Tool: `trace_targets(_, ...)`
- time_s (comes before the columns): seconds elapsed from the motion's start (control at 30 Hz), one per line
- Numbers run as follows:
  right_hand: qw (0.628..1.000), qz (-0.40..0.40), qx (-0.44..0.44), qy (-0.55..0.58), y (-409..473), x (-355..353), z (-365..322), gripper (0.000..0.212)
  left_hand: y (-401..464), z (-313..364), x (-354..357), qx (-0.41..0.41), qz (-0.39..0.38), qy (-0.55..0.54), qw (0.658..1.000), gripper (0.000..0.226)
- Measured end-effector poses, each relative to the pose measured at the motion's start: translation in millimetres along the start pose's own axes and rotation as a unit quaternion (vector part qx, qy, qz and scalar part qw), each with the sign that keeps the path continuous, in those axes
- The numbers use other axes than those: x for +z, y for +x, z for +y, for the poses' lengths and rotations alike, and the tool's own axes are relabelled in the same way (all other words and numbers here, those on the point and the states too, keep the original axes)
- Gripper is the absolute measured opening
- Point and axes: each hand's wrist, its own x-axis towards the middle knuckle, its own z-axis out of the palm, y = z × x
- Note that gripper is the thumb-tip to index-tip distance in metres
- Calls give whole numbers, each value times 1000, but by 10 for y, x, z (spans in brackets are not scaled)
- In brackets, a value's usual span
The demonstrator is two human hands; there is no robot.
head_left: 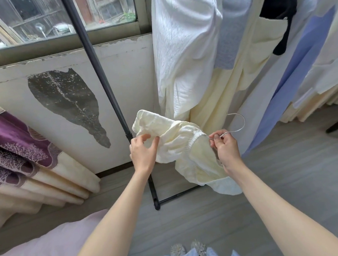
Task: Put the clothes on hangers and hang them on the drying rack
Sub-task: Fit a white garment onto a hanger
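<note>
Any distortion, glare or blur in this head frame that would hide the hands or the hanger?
Head view: wide-angle bending curves the rack pole and window sill; soft daylight from the window, no glare, no hard shadows. The left hand, right hand and cream garment are sharp; the thin wire hanger is faint against pale cloth.
</note>
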Motion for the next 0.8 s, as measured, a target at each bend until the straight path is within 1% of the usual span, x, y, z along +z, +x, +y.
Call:
trace_targets(0.03, 1000, -3, 2, 0, -3, -14, 5, 30, 12, 39, -11, 9, 1, -14, 1000, 26)
trace_targets(0.07, 1000, -6, 7, 0, -8, -26, 9, 30, 9, 81, -19, 14, 8, -31, 999, 22)
trace_targets(0.1, 1000, -9, 9, 1, -15, -40, 14, 31, -4, 122, -28, 16, 23, -50, 998, 24)
trace_targets(0.17, 1000, -10, 6, 3, -24, -68, 12, 31, -17, 161, -57, 4, 65, -76, 995, 42)
trace_targets(0.2, 1000, -10, 4, 3, -24, -82, 9, 31, -8, 159, -78, -2, 72, -78, 994, 48)
trace_targets(0.23, 1000, -12, 4, 0, -20, -91, 11, 31, 14, 131, -92, -3, 64, -72, 995, 47)
trace_targets(0.3, 1000, -17, 7, -9, -16, -95, 19, 31, 63, 53, -109, -1, 37, -46, 998, 29)
trace_targets(0.33, 1000, -17, 10, -14, -22, -83, 26, 31, 81, 28, -121, 0, 36, -35, 999, 21)
trace_targets(0.4, 1000, -3, 16, -23, -31, -62, 54, 31, 98, 22, -151, 4, 60, -31, 998, 16)
trace_targets(0.47, 999, 22, 13, -44, -23, -69, 84, 32, 110, 79, -218, 8, 107, -33, 994, 16)
trace_targets(0.5, 997, 26, 6, -73, -10, -93, 100, 32, 133, 112, -272, 9, 135, -36, 990, 16)
trace_targets(0.57, 987, 1, -12, -162, 0, -168, 118, 33, 223, 141, -408, 22, 169, -25, 985, 17)
trace_targets(0.6, 979, -23, -21, -202, -6, -202, 115, 31, 278, 140, -472, 33, 171, -10, 985, 18)
trace_targets(0.67, 967, -80, -34, -241, -22, -243, 82, 27, 391, 129, -567, 52, 171, 24, 984, 18)
trace_targets(0.73, 964, -113, -50, -235, -32, -227, 22, 28, 482, 132, -614, 49, 170, 48, 983, 19)
trace_targets(0.8, 982, -86, -40, -161, -22, -194, -32, 32, 551, 154, -618, 27, 141, 98, 985, 20)
